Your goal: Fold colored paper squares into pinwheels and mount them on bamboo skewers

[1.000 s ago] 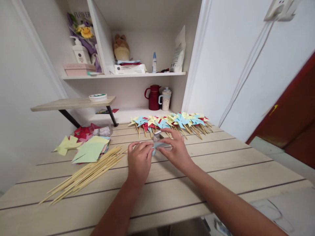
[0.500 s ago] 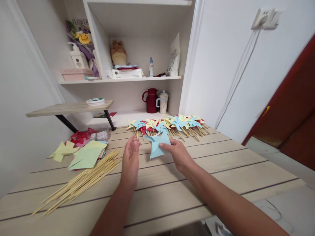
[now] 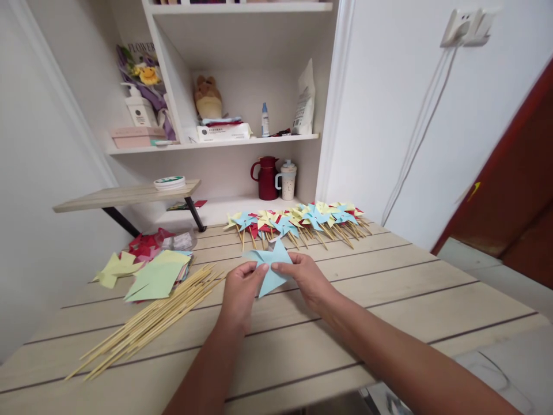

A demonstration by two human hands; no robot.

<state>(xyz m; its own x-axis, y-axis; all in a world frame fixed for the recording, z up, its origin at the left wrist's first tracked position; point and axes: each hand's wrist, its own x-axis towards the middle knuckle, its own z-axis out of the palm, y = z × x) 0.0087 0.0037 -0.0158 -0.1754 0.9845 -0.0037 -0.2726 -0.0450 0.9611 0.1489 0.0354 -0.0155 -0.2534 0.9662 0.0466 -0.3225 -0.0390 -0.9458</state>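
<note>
A light blue paper pinwheel (image 3: 273, 279) is held above the table, its folded points gathered toward the middle. My left hand (image 3: 242, 286) pinches its left side between thumb and fingers. From the right, my right hand (image 3: 307, 279) grips it with the thumb pressed near the centre. Behind the hands lies a row of finished pinwheels on sticks (image 3: 317, 218) in blue, yellow and red. To the left are a bundle of thin wooden sticks (image 3: 159, 323), a stack of paper squares (image 3: 158, 276) with a pale green sheet on top, and a yellow cut paper piece (image 3: 116, 269).
A small raised wooden stand (image 3: 125, 195) with black legs is at the back left. Beneath it sits a clear container (image 3: 179, 240) by red paper pieces (image 3: 144, 246). A dark red jug (image 3: 266, 180) and a lidded cup (image 3: 287, 181) stand under the shelf (image 3: 242, 142).
My left hand has moved in from beside the pinwheel and now pinches its left side. The pinwheel sits slightly lower in view, with my right hand still holding it.
</note>
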